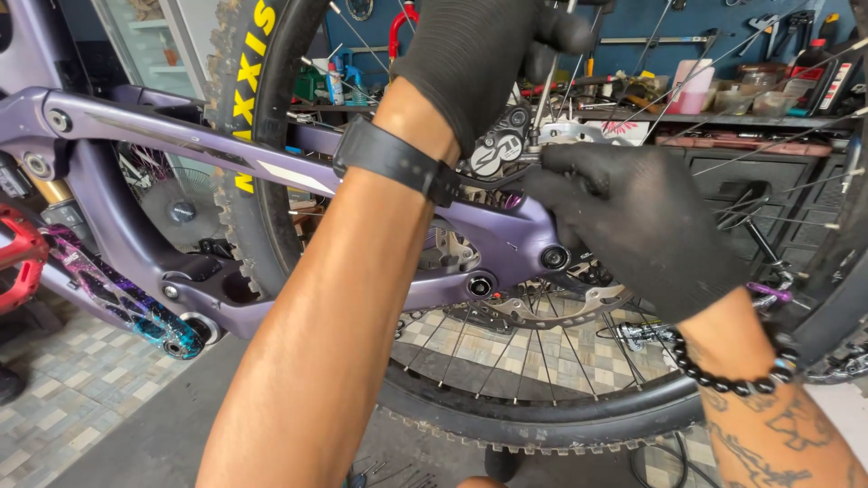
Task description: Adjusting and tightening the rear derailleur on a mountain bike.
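A purple mountain bike frame [181, 136] hangs in front of me with its rear wheel [506, 398] mounted. My left hand [479, 54], in a black glove with a black wristband, is closed around a black tool handle [561, 32] above the grey brake caliper [499, 149]. My right hand [637, 226], also gloved, with a black bead bracelet on the wrist, rests its fingers against the caliper where it meets the chainstay. The silver brake disc [551, 312] shows below both hands, partly hidden by the frame.
A multicoloured crank arm [127, 312] and a red pedal [18, 258] sit at the left. A cluttered workbench [723, 117] with bottles and tools runs behind the wheel, with dark drawers beneath. A tiled floor [72, 389] lies below.
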